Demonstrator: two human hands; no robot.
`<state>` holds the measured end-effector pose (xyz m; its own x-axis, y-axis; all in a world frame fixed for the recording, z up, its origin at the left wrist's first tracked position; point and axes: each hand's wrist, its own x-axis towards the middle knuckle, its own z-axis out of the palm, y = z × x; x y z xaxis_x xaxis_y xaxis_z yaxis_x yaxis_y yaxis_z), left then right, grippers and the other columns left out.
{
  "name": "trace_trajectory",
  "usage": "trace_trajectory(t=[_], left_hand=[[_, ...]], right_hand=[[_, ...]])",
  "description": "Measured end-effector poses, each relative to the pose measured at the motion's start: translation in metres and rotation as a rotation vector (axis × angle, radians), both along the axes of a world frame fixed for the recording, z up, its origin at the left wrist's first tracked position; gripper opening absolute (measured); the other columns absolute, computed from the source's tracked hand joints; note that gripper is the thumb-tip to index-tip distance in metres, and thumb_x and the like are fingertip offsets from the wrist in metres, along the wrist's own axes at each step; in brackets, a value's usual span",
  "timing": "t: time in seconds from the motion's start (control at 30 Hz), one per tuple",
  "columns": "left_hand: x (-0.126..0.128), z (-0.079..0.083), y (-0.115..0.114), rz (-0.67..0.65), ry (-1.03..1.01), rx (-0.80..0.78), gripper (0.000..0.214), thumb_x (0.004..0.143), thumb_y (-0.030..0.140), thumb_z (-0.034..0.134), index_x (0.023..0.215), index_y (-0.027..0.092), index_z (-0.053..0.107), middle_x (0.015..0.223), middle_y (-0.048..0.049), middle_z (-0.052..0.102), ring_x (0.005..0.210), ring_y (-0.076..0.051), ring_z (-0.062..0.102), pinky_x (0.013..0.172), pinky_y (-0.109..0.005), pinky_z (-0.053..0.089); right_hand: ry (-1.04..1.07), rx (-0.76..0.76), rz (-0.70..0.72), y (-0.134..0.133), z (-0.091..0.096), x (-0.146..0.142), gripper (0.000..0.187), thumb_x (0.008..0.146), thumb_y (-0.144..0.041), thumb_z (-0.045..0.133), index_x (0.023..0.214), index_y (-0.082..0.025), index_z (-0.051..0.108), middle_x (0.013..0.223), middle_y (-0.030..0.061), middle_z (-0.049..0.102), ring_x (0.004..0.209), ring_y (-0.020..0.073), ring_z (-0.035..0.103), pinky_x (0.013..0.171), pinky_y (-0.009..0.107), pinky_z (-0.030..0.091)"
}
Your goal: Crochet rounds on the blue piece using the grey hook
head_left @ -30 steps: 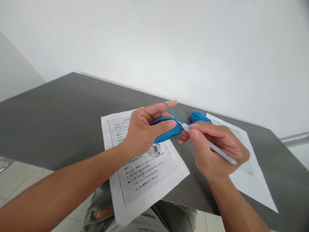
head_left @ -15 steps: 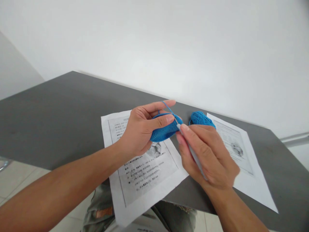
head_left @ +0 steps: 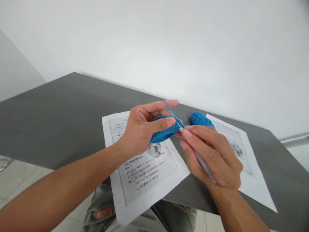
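Remotely, through the head view, I note the left hand side-on, its thumb pressed on the work, its index finger stretched out with a thin blue yarn strand running over it. My right hand, back upward, pinches a pale grey crochet hook pen-fashion near the front of its handle; the slim metal shaft slants up-left to the work's edge, close by the left thumb tip.

Work: a flattened, rounded blue crocheted piece, ridged in rows, held above a white printed sheet on the dark grey table. Just beyond the right fingers lies a blue yarn ball.

Against one second ago: right hand rolled over, handle steeper and mostly covered by the fingers. Left hand and yarn ball hardly shifted.
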<state>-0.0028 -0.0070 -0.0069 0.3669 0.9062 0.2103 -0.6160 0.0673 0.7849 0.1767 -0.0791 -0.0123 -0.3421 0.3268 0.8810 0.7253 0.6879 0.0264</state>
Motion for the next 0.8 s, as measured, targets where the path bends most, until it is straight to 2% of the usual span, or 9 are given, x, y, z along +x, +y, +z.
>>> trace_trajectory(t=[0.1,0.2,0.3,0.43,0.53,0.67,0.8], left_hand=[[0.002,-0.002,0.000,0.048,-0.004,0.022,0.039,0.069,0.013,0.097,0.107,0.020,0.088,0.077,-0.0022,0.081,0.071,-0.015,0.075,0.067,-0.024,0.060],[0.001,0.000,0.000,0.004,0.009,-0.042,0.037,0.070,0.015,0.097,0.106,0.020,0.088,0.079,-0.0034,0.082,0.071,-0.016,0.076,0.066,-0.025,0.060],[-0.002,0.004,0.001,-0.063,0.024,-0.092,0.037,0.071,0.018,0.098,0.106,0.019,0.088,0.080,-0.0055,0.083,0.070,-0.017,0.075,0.066,-0.026,0.060],[-0.006,0.006,0.001,-0.105,0.035,-0.079,0.038,0.069,0.020,0.099,0.105,0.019,0.088,0.079,-0.0056,0.082,0.066,-0.016,0.073,0.063,-0.026,0.058],[-0.006,0.006,0.002,-0.068,0.051,-0.054,0.038,0.068,0.020,0.100,0.104,0.020,0.089,0.076,-0.0044,0.080,0.064,-0.015,0.071,0.060,-0.026,0.056],[-0.006,0.006,0.006,0.010,0.080,-0.029,0.040,0.063,0.013,0.100,0.100,0.017,0.089,0.072,-0.0010,0.074,0.062,-0.012,0.066,0.059,-0.025,0.052],[-0.008,0.006,0.011,0.066,0.128,0.004,0.041,0.060,0.006,0.098,0.099,0.016,0.089,0.072,0.0008,0.073,0.062,-0.009,0.063,0.059,-0.022,0.051]], right_hand=[[-0.015,0.029,-0.023,0.004,-0.002,-0.004,0.046,0.088,0.000,0.078,0.131,-0.015,0.072,0.108,0.0123,0.079,0.097,0.0259,0.078,0.079,0.044,0.070],[-0.033,0.070,-0.022,0.007,-0.010,-0.005,0.055,0.090,-0.002,0.077,0.141,-0.017,0.067,0.106,0.0119,0.079,0.094,0.0254,0.077,0.076,0.043,0.069],[-0.066,0.135,0.002,0.008,-0.017,-0.003,0.057,0.092,-0.003,0.074,0.147,-0.013,0.064,0.110,0.0145,0.079,0.099,0.0278,0.077,0.078,0.045,0.069],[-0.084,0.105,0.043,0.007,-0.016,0.004,0.061,0.092,-0.002,0.073,0.151,-0.014,0.062,0.119,0.0138,0.080,0.106,0.0299,0.078,0.084,0.047,0.071],[-0.103,0.089,0.082,0.008,-0.009,0.008,0.064,0.088,-0.001,0.078,0.149,-0.015,0.063,0.114,0.0136,0.082,0.100,0.0294,0.080,0.079,0.046,0.072],[-0.114,0.059,0.076,0.012,-0.001,0.014,0.059,0.089,-0.002,0.078,0.144,-0.021,0.068,0.110,0.0111,0.083,0.097,0.0288,0.081,0.073,0.044,0.071],[-0.149,0.042,0.075,0.014,0.000,0.019,0.055,0.088,-0.002,0.080,0.139,-0.017,0.070,0.110,0.0135,0.083,0.098,0.0291,0.080,0.074,0.044,0.071]])
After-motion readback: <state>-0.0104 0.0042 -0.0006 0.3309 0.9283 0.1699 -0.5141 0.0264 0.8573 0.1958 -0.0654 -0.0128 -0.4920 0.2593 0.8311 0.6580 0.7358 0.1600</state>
